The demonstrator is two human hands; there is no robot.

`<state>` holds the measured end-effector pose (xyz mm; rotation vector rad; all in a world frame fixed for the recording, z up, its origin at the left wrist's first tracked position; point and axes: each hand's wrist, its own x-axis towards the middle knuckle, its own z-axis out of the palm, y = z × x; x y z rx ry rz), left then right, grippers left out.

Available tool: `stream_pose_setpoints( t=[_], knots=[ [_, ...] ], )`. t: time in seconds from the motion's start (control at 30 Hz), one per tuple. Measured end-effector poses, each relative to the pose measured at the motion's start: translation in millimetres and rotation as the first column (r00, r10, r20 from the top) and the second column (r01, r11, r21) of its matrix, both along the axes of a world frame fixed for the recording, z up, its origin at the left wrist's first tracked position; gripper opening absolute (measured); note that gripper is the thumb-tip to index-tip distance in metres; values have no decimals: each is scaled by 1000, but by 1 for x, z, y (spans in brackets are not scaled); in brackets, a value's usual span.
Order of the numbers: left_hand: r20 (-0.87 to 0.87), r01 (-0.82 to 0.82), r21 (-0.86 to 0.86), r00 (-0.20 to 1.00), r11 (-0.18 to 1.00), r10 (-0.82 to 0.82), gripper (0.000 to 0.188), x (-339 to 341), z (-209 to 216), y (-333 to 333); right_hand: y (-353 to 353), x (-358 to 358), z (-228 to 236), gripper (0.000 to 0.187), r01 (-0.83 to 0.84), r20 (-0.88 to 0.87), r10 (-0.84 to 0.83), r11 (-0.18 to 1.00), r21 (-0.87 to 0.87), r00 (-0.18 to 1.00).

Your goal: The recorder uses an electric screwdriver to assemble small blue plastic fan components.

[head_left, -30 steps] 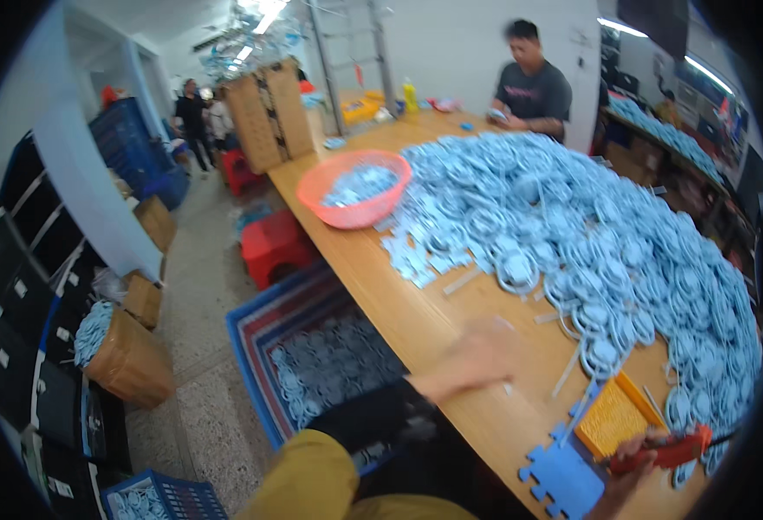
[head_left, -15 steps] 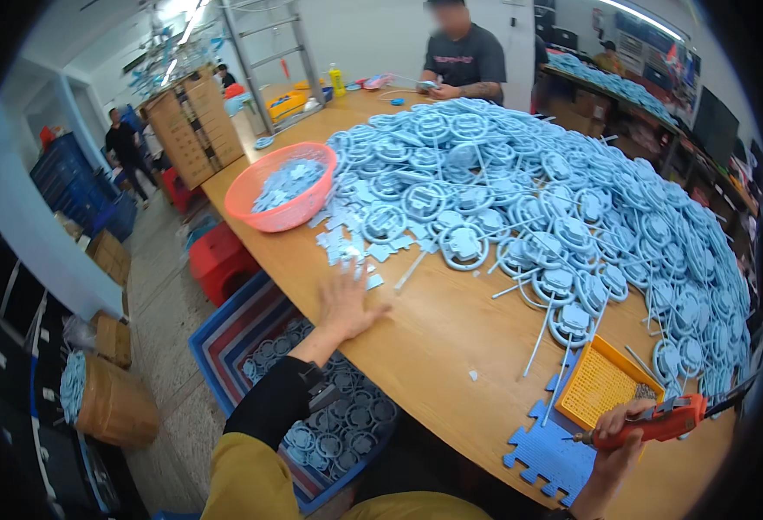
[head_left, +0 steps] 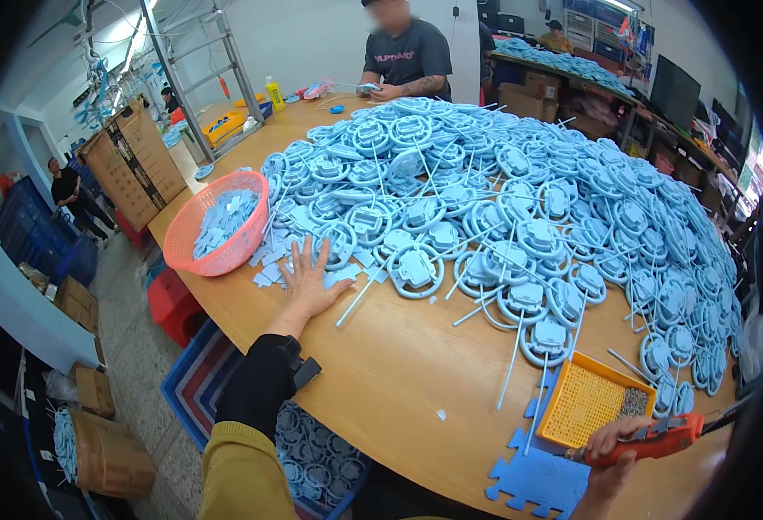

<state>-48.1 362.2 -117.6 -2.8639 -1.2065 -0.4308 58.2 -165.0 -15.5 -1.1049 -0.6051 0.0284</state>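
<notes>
Small, flat, light-blue plastic pieces [head_left: 270, 271] are lying near the left edge of the brown wooden counter [head_left: 390, 373]; the left hand [head_left: 310, 290] is resting among them, fingers apart. Toward the near edge, the right hand [head_left: 613, 471] is clamping a red plastic power screwdriver [head_left: 672, 436] beside a yellow perforated tray [head_left: 582, 409].

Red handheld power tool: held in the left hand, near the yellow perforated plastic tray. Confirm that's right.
The hand is wrong: the head view shows the red handheld power tool in the right hand, near the yellow perforated plastic tray.
</notes>
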Motion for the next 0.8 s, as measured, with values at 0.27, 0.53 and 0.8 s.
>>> stream_pose_setpoints(
  t=[0.27, 0.53, 0.8],
  knots=[
    [-33, 227, 85, 974, 970, -225, 78, 35, 4, 41, 14, 11, -3, 52, 87, 7, -87, 996, -32, 996],
    [10, 193, -77, 981, 978, -193, 76, 56, 45, 57, 21, 25, -5, 52, 33, 27, -34, 999, 23, 999],
    [-254, 510, 24, 835, 860, -488, 87, 98, 29, 32, 18, 17, 12, 52, -98, 107, 95, 995, 30, 990]
  ],
)
